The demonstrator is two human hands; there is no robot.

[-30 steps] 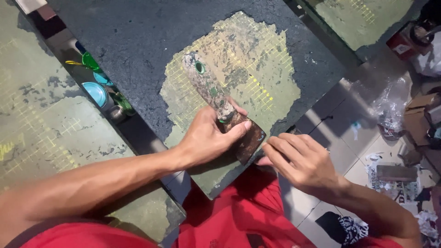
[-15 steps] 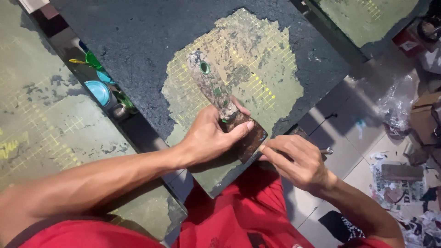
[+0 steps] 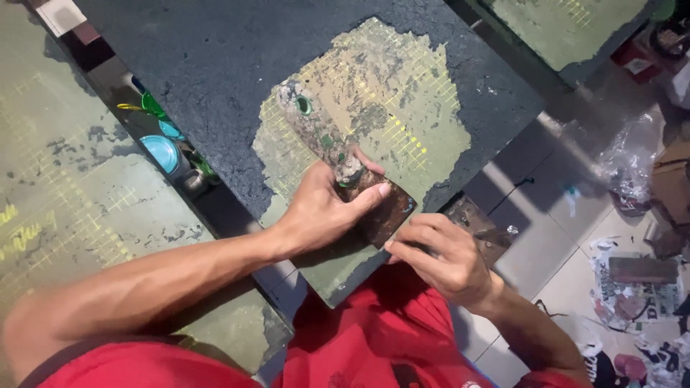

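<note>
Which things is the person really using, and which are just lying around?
In use:
- scraper, held by the left hand
- dark board with a scraped patch
- right hand, at the board's edge

Lying about:
- blue-lidded jar
- clear plastic bag
- paper scraps on the floor

Crumpled clear plastic bag [image 3: 629, 162] on tiled floor (right edge), red box [image 3: 638, 61] — upper right

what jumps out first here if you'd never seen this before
The big dark board at centre, its coating scraped away to a pale green patch with a yellow grid. On that patch the left hand presses down a paint-crusted scraper, while the right hand sits at the board's lower edge. Small paint pots lie in the gap to the left.
</note>
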